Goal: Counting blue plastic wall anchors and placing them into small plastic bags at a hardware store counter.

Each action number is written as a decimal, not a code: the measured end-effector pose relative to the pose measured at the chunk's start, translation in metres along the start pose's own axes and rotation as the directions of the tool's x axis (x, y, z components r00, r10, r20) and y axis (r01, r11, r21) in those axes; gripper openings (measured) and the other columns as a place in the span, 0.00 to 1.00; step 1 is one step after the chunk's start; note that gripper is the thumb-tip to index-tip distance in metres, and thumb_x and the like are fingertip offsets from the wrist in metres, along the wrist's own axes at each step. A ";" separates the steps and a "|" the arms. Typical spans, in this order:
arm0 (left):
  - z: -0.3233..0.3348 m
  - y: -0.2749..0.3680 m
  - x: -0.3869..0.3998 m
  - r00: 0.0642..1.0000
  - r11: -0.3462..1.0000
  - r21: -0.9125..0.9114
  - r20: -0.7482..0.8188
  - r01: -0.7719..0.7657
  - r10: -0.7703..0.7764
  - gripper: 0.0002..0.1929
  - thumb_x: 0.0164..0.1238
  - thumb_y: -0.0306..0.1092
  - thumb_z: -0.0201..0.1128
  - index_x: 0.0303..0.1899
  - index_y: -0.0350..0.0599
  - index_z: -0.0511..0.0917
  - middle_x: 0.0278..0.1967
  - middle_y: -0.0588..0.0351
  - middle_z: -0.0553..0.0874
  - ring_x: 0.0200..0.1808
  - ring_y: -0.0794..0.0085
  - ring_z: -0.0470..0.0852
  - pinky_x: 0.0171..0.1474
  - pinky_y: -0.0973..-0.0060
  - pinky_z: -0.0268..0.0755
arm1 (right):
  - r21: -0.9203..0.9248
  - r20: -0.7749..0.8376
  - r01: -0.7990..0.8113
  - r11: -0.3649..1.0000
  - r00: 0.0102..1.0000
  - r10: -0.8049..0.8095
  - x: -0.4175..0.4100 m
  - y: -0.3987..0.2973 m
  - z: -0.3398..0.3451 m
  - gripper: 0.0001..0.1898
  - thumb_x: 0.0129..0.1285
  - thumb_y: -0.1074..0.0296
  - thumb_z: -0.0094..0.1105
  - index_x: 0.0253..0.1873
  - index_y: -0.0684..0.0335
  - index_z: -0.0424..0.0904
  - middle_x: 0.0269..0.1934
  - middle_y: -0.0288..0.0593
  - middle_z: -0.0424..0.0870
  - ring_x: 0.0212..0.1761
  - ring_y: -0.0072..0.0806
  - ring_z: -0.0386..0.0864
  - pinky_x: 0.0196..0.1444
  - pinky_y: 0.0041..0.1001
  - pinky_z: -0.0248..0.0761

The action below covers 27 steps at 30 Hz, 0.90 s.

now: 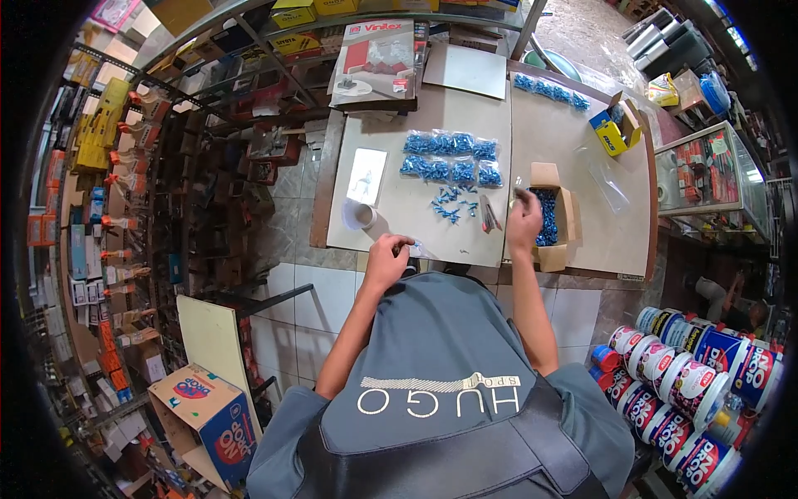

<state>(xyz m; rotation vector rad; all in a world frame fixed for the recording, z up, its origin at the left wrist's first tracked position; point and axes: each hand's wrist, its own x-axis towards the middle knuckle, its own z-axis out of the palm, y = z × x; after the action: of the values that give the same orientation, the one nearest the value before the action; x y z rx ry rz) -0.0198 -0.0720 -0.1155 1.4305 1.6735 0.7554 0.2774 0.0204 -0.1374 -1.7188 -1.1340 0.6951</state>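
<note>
Near the front edge of the table, my left hand (388, 259) pinches a small clear plastic bag (423, 250) that seems to have something blue in it. My right hand (525, 224) is at the left side of an open cardboard box (566, 215) full of blue-headed screws (547, 218). Its fingers are curled, and whether they hold screws is too small to tell. Between the hands lie loose blue screws (447, 211) and a dark, slim tool with red on it (489, 215). Behind them, filled bags of blue screws (450, 167) form two rows.
More filled bags (552, 92) line the table's far right, near a yellow-and-blue box (614, 128) and an empty clear bag (605, 181). A white cup-like roll (360, 215) and a bright flat panel (366, 176) stand left. A Vinilex box (374, 65) sits behind. Paint pails (676, 380) crowd my right.
</note>
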 end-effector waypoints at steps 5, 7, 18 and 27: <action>0.001 0.000 0.000 1.000 1.000 -0.024 -0.001 0.002 -0.002 0.10 0.66 0.27 0.63 0.44 0.42 0.90 0.36 0.47 0.84 0.36 0.60 0.85 0.44 0.67 0.78 | -0.401 -0.124 0.126 0.907 0.974 -0.190 0.022 0.030 -0.047 0.18 0.65 0.81 0.49 0.58 0.69 0.81 0.56 0.57 0.82 0.60 0.53 0.80 0.66 0.43 0.72; 0.001 0.001 0.002 1.000 1.000 0.006 0.021 -0.019 0.019 0.10 0.67 0.27 0.63 0.44 0.42 0.90 0.37 0.47 0.84 0.36 0.60 0.85 0.44 0.67 0.78 | -0.535 -0.063 0.146 0.832 0.975 -0.212 0.025 0.057 -0.060 0.21 0.65 0.80 0.49 0.61 0.70 0.80 0.60 0.61 0.80 0.64 0.56 0.77 0.70 0.44 0.70; 0.009 0.003 0.011 0.997 0.999 -0.025 0.069 -0.024 0.026 0.10 0.67 0.28 0.64 0.46 0.42 0.90 0.41 0.46 0.88 0.40 0.61 0.88 0.49 0.68 0.80 | -0.545 0.337 0.060 0.836 0.929 0.153 0.040 0.048 -0.083 0.17 0.60 0.75 0.64 0.55 0.61 0.84 0.48 0.60 0.88 0.52 0.59 0.84 0.56 0.45 0.77; 0.005 0.008 0.018 0.997 0.999 -0.032 0.079 -0.024 0.027 0.11 0.68 0.28 0.63 0.46 0.42 0.90 0.40 0.46 0.85 0.38 0.61 0.86 0.47 0.67 0.79 | -0.194 0.128 -0.223 0.955 0.960 0.250 0.029 0.047 -0.099 0.10 0.68 0.72 0.65 0.51 0.67 0.84 0.35 0.46 0.89 0.36 0.26 0.87 0.40 0.28 0.78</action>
<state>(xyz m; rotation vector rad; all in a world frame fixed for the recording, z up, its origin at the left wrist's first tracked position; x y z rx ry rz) -0.0124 -0.0534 -0.1145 1.4445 1.5799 0.7262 0.3894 0.0010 -0.1393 -2.0046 -1.1313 0.9075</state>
